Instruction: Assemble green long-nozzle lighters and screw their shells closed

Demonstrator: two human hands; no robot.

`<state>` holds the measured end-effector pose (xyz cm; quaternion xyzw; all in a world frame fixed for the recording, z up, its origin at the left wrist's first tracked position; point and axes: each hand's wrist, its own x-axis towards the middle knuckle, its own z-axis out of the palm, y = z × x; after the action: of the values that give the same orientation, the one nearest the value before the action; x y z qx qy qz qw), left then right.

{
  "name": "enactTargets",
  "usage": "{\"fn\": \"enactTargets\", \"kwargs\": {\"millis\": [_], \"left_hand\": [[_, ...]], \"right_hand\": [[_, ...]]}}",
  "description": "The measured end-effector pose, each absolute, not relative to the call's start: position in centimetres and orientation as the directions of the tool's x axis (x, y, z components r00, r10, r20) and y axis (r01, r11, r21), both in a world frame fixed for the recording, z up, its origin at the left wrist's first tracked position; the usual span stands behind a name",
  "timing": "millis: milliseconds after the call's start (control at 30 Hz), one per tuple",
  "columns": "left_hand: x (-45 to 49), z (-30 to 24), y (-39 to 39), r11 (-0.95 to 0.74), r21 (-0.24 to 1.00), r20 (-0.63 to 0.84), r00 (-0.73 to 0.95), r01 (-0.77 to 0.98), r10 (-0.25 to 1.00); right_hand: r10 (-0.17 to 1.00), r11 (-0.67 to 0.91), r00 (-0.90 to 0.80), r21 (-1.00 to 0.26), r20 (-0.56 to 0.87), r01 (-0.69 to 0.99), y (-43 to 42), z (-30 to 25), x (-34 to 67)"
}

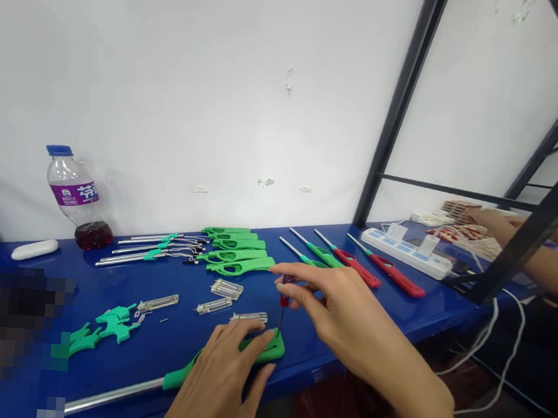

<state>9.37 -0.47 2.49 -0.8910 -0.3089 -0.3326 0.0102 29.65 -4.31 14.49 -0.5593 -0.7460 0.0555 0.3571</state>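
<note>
By the left hand (220, 378), fingers curled over its handle, a green lighter (179, 377) is held on the blue table (162, 345), its long axis slanting crosswise, tube pointing left; a screwdriver (284, 301) is pinched tip-down by the right hand (336, 304).

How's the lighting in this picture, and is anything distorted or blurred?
Head view: the wall is bright, while the floor under the table sinks into shadow; same head view: the black post and bottle lean, probably from wide-angle stretch; head view, lower left: coarsely pixelated, though the screwdriver and green lighter look fairly clear.
</note>
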Motion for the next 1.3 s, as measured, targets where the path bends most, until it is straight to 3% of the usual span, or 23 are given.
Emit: {"fn": "enactTargets", "kwargs": {"millis": [200,433,633,833,1067,1200,1300], "left_hand": [[7.4,1.5,1.1,-0.862,0.038,0.579,0.692,0.505,0.431],[5.6,1.8,-0.1,-0.847,0.121,0.659,0.596,0.518,0.458],[4.1,1.9,0.1,-0.832,0.108,0.707,0.547,0.544,0.449],[3.6,1.9,0.0,-0.817,0.183,0.663,0.545,0.547,0.514],[3.8,2.5,-0.5,-0.786,0.277,0.593,0.545,0.553,0.593],[3.7,2.3,-0.5,-0.768,0.297,0.568,0.542,0.567,0.619],[3.6,2.0,-0.5,-0.761,0.305,0.551,0.545,0.573,0.632]], "right_hand": [[0.824,0.353,-0.131,-0.317,0.552,0.88,-3.1,13.9,28.6],[0.803,0.494,-0.223,-0.409,0.552,0.767,-3.4,13.8,27.6],[0.806,0.553,-0.256,-0.526,0.533,0.646,-3.5,13.8,27.1],[0.769,0.539,-0.217,-0.427,0.602,0.726,-2.3,12.9,25.7],[0.795,0.592,-0.303,-0.56,0.526,0.579,-2.8,13.3,25.9],[0.796,0.523,-0.23,-0.447,0.559,0.725,-2.6,13.2,25.9],[0.785,0.543,-0.257,-0.427,0.564,0.723,-2.7,13.1,26.2]]}}
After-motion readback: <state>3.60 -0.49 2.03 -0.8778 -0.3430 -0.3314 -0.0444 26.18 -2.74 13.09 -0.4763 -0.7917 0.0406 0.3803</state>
